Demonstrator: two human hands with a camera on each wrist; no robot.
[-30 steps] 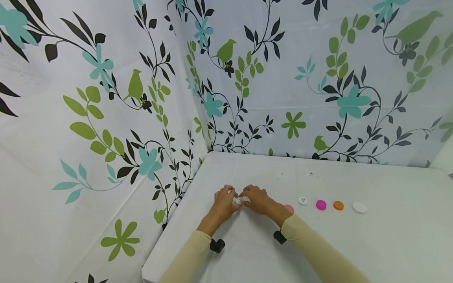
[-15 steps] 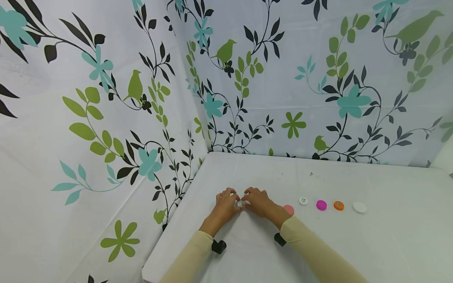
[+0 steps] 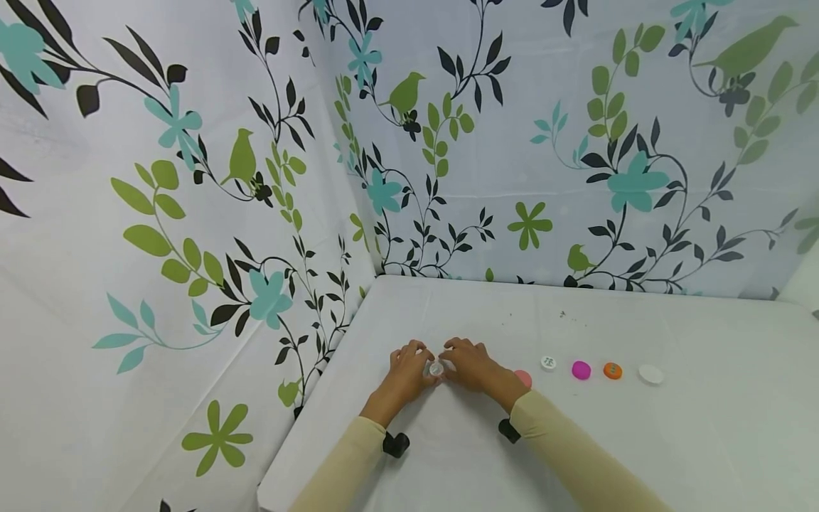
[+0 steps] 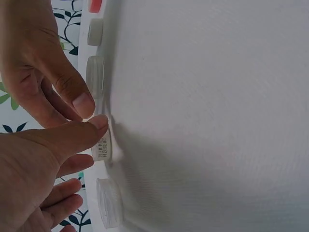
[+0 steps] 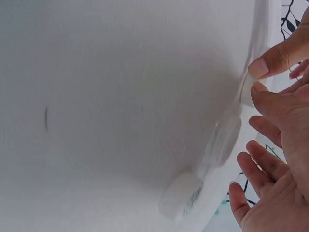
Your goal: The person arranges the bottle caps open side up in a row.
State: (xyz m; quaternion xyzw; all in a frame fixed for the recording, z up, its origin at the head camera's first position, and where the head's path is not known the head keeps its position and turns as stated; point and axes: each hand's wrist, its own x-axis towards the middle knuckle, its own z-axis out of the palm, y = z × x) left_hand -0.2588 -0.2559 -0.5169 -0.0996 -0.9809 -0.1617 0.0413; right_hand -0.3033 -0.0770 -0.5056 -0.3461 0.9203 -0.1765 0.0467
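A small round bottle cap [image 3: 436,369], clear or whitish, lies on the white table between both hands. My left hand [image 3: 404,371] holds its left side with thumb and fingers. From the right, my right hand [image 3: 468,365] has its curled fingers and thumb at the other side. In the left wrist view the cap [image 4: 102,149] carries printed characters on its side, under the left thumb [image 4: 100,122]. The two thumb tips almost meet there. The right wrist view shows both thumbs over the cap, partly hiding it.
To the right stand a pink cap [image 3: 523,378] partly behind the forearm, a white marked cap [image 3: 548,363], a magenta cap [image 3: 581,370], an orange cap [image 3: 612,371] and a white lid [image 3: 650,375]. Clear lids [image 4: 109,203] flank the hands. Patterned curtains [image 3: 448,178] enclose the table.
Both hands have come slightly down toward me with the cap. It was tilted between the fingers a second ago and now shows its round face.
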